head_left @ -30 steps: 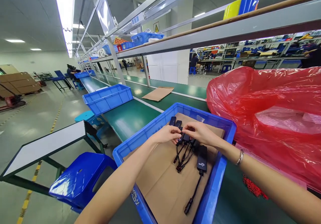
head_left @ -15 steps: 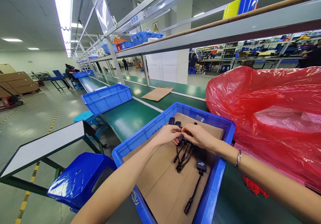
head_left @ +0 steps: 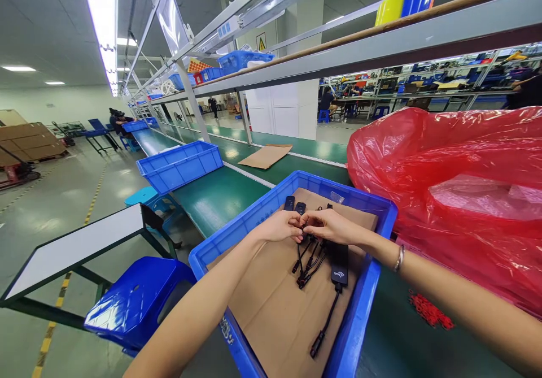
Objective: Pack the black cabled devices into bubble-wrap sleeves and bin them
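Note:
My left hand (head_left: 283,226) and my right hand (head_left: 324,224) meet fingertip to fingertip over the blue bin (head_left: 366,310). Both have their fingers pinched together; whatever they hold between them is too small and hidden to name. Below them, several black cables with connectors (head_left: 302,279) lie bunched on the cardboard lining (head_left: 271,304). To the right of the bunch rests a black device (head_left: 339,265) with white lettering, its cable running toward the bin's near end. Two more black devices show just beyond my fingers, one of them a slim black piece (head_left: 289,203).
A red plastic bag (head_left: 466,157) fills the right side, with small red pieces (head_left: 429,309) beside the bin. Another blue bin (head_left: 180,166) and a cardboard sheet (head_left: 266,156) lie farther along the green bench. A blue stool (head_left: 139,299) stands at left.
My right hand has shifted slightly left, closer against my left hand. My left hand has moved slightly left too. The bin and its contents look the same.

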Demonstrator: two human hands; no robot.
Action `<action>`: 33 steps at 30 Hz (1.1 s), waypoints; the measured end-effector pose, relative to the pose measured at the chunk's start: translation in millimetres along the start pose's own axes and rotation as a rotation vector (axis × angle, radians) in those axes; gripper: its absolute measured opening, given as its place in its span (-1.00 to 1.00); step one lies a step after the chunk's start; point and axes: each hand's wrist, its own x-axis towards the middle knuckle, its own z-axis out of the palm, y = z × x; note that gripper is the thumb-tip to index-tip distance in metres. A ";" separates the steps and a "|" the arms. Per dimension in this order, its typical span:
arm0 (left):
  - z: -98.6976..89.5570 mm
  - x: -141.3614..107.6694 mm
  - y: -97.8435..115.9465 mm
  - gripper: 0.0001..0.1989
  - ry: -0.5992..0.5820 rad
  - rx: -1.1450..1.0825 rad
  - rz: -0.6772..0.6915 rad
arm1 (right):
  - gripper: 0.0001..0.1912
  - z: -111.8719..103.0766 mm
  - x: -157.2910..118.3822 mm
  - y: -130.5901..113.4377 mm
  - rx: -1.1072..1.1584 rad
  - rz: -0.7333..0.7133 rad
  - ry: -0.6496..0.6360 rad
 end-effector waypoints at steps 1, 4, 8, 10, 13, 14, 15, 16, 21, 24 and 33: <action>-0.7 -0.2 -0.1 -0.76 -0.011 0.004 -0.007 | -0.65 0.2 -0.4 0.0 0.009 0.006 -0.013; -3.5 -0.4 -1.4 -0.70 -0.007 0.024 -0.028 | -0.66 0.7 -1.9 2.8 0.027 0.042 0.012; -5.3 -1.1 -2.9 -0.76 0.072 0.074 -0.050 | -0.68 -1.0 -3.1 8.4 0.028 0.092 0.113; -5.2 -1.4 -2.9 -0.82 0.107 0.101 -0.051 | -0.67 -2.5 -2.9 9.8 0.020 0.101 0.138; -5.3 0.2 -4.7 -0.91 0.167 0.117 -0.041 | -0.67 -3.3 -1.7 10.5 0.011 0.104 0.150; -5.3 1.7 -6.5 -0.91 0.192 0.113 -0.038 | -0.67 -3.0 -1.2 10.6 0.013 0.103 0.153; -5.3 3.5 -8.9 -0.89 0.216 0.107 -0.038 | -0.68 -2.4 -0.8 10.9 0.019 0.104 0.155; -5.2 5.6 -11.9 -0.86 0.235 0.101 -0.038 | -0.68 -1.7 -0.5 11.2 0.027 0.106 0.158; -2.5 14.0 -24.8 -0.87 0.262 0.109 -0.059 | -0.71 0.0 -0.3 12.5 0.017 0.106 0.166; -0.5 12.7 -22.7 -0.89 0.274 0.123 -0.058 | -0.72 -0.8 0.1 12.1 -0.012 0.102 0.172; 10.9 7.5 -5.5 -0.85 0.282 0.023 0.024 | -0.75 -3.2 1.3 8.8 -0.059 0.127 0.193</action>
